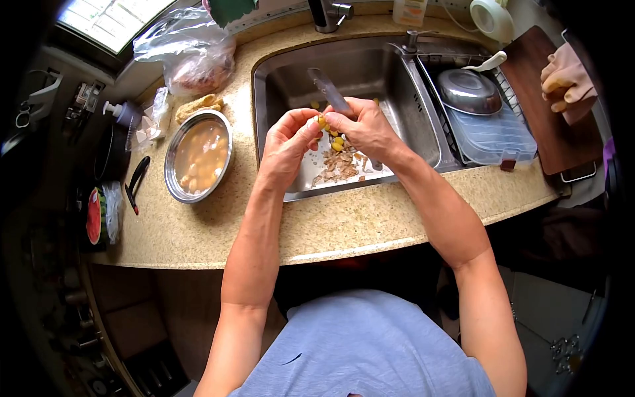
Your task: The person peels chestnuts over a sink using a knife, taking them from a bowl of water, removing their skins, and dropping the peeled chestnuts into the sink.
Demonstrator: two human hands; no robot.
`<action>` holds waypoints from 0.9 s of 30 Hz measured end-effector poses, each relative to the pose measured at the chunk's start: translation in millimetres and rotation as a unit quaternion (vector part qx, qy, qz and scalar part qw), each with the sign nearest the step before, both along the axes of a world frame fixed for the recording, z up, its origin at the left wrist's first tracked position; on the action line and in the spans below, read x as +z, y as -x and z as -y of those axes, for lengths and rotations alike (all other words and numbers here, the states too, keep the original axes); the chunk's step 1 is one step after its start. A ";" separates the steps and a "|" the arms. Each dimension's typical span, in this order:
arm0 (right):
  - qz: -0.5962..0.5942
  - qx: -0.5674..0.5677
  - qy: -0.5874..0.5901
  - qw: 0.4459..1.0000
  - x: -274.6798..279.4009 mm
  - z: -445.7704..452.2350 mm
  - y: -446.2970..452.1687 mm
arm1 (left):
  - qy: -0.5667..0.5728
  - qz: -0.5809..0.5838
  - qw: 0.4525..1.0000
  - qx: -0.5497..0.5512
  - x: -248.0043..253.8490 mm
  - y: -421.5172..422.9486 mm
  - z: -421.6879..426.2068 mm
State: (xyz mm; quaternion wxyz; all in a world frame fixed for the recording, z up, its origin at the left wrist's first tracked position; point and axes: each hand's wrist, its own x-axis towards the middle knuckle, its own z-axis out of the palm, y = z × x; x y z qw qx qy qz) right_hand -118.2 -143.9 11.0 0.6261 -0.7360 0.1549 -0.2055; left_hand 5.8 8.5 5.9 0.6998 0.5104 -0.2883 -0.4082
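I'm seeing the yellow piece (322, 123) sitting between left hand (290, 142) and right hand (364, 127) fingertips, over the sink (374, 63); not resolving its long axis. Left is pinching it; right is gripping the knife (329, 90), blade pointing away, leaning left.

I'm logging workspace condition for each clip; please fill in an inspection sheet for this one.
Surface: speckled beige counter around a metal sink.
Job's things: yellow piece at the fingertips; knife; more yellow pieces and brown peelings in the sink; metal bowl of cloudy liquid with pale lumps.
Clutter: plastic bag, black-handled tool, cut watermelon.
Hands: left hand pinches the yellow piece; right hand grips the knife.
Cables: thin pale line behind the sink, possibly a cord; too small to tell.
Surroundings: faucet, metal lid, glove.
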 end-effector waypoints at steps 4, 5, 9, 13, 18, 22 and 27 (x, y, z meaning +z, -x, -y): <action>-0.005 -0.014 -0.017 1.000 -2.7 1.0 -2.1 | 0.004 -0.034 0.999 -0.019 -3.1 0.2 1.3; -0.020 -0.022 -0.006 1.000 -3.7 2.0 -2.1 | 0.029 -0.088 0.995 -0.028 -2.7 -0.2 1.7; 0.001 -0.100 0.123 0.987 3.6 -8.9 -2.4 | 0.071 -0.188 0.980 -0.003 0.1 -3.9 1.5; -0.035 -0.050 0.260 0.964 16.6 -16.7 3.8 | 0.058 -0.184 0.980 0.041 -2.3 -6.3 0.6; -0.054 -0.062 0.307 0.948 3.2 -15.9 2.0 | 0.074 -0.212 0.974 0.027 -11.3 -6.6 1.9; -0.076 -0.051 0.258 0.962 9.4 -15.8 3.9 | 0.077 -0.226 0.970 0.039 -8.6 -3.8 3.8; -0.090 -0.061 0.221 0.969 3.0 -13.9 -1.2 | 0.107 -0.268 0.957 0.015 -13.9 -7.2 3.0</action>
